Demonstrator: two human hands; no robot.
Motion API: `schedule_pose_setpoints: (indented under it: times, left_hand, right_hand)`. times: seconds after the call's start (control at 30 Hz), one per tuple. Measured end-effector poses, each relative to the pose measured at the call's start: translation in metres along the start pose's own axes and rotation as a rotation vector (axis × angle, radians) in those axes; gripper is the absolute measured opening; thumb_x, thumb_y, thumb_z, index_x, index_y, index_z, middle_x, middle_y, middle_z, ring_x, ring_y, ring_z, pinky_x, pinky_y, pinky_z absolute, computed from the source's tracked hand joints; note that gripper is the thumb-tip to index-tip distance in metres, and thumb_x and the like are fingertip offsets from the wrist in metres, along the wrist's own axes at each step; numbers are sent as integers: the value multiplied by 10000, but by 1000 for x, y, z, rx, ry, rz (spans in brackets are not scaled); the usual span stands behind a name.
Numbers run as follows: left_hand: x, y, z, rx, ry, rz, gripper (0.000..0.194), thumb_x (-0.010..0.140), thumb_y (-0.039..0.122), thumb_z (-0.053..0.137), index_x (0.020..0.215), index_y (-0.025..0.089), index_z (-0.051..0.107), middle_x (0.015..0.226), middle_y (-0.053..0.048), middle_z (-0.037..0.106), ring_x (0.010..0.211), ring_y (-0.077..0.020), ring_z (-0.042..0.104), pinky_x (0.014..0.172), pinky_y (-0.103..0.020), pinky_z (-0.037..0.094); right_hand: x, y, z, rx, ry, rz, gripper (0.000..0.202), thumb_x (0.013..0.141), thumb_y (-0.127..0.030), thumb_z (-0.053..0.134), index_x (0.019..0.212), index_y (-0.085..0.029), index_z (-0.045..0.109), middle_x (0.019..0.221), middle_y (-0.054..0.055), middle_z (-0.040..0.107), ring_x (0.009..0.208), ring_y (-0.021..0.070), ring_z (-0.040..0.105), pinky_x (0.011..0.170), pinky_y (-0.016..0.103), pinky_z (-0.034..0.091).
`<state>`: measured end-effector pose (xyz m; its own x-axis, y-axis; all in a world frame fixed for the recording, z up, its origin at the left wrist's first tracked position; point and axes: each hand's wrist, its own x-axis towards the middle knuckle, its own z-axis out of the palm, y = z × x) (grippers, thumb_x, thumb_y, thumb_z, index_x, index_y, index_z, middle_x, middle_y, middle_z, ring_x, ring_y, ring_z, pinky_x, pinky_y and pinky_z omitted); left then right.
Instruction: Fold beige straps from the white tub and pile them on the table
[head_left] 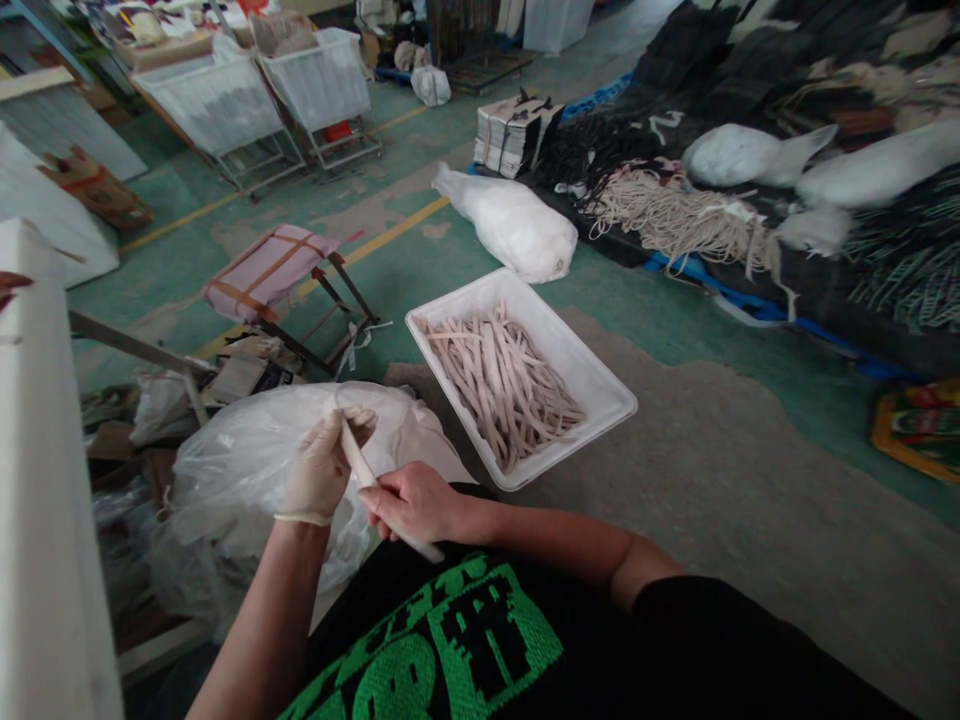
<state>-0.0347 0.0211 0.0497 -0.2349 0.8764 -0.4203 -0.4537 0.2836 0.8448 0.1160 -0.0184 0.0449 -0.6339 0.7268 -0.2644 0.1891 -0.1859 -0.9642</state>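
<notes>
A pale, flat strip [357,458] runs slantwise between my two hands. My left hand [324,462], in a thin whitish glove, pinches the upper end of it. Bare and ungloved, my right hand [411,500] grips the strip lower down, and its loose end hangs past my fingers towards my dark shirt. Just beyond my right hand is a white plastic tub [592,375] on the floor, with many similar beige strips [495,375] piled inside. Behind my left hand bulges a large clear plastic bag [247,450] with whitish contents that I cannot make out.
A pink-covered stool [270,270] stands ahead on the left. A stuffed white bag [517,225] lies beyond the tub. On the right, bundles of beige cords [675,215] and dark material cover a blue pallet. Wheeled white bins [319,90] are at the back, and a white post [45,480] rises close left.
</notes>
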Motion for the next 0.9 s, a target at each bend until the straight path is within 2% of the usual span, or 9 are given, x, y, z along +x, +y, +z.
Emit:
schedule_pose_setpoints:
  times: [0.13,0.23,0.3,0.4,0.47,0.57,0.63,0.73,0.9]
  left_hand:
    - [-9,18,16,132,-145,207,281,746,422,829,843,163,778,843,-68,774,929,-253,729,954,-362,552]
    - [-6,31,23,178,-241,347,284,750,439,826,859,180,794,930,-67,785,1062,-276,704,1041,-380,505]
    - [2,38,24,217,-291,391,270,787,436,797,876,182,801,982,-73,785,1101,-269,691,1083,-375,472]
    - [12,48,26,258,-285,400,269,798,424,787,897,175,808,1026,-90,782,1136,-280,676,1113,-381,443]
    - [15,54,31,273,-272,437,249,776,402,809,888,180,809,1051,-84,780,1194,-295,647,1145,-389,410]
    - [13,55,39,313,-327,485,247,766,400,821,893,189,808,1094,-74,777,1248,-300,615,1169,-396,380]
    - [11,45,41,299,-338,423,298,766,445,816,907,183,806,1089,-81,780,1203,-296,644,1151,-407,402]
    - [11,18,33,199,-238,204,350,753,488,815,875,161,791,974,-85,792,1053,-271,711,1103,-414,460]
    - [7,-13,9,31,-88,-223,249,914,355,672,811,139,741,892,-94,780,958,-221,738,1027,-385,536]
  right_hand:
    - [-1,-11,-6,-31,92,-157,362,1025,-280,478,745,-158,672,620,-17,648,592,94,616,617,190,451]
    - [3,-17,-11,-28,135,-176,310,1021,-277,489,820,-162,694,659,-15,671,652,108,649,660,197,466]
    - [5,-18,-12,-21,143,-164,305,1023,-294,492,846,-162,704,680,-11,684,666,110,656,672,199,468]
    - [7,-17,-13,-47,144,-167,309,1026,-292,491,854,-163,713,695,-11,693,672,107,654,670,194,455]
    - [8,-16,-13,-72,160,-189,304,1025,-271,492,855,-164,720,712,-9,697,693,109,656,676,191,446]
    - [8,-12,-15,-89,186,-236,301,1016,-262,506,836,-157,723,716,-4,691,710,119,651,674,197,434]
    - [8,-9,-16,-55,167,-235,317,1019,-278,502,818,-153,713,691,-7,676,674,116,636,653,200,426]
    - [6,-3,-16,16,112,-182,351,1026,-273,476,764,-152,675,630,-21,642,596,104,599,627,205,418]
    - [-3,5,-13,67,-1,-98,433,1022,-243,438,635,-155,612,566,-20,600,539,101,549,608,224,402]
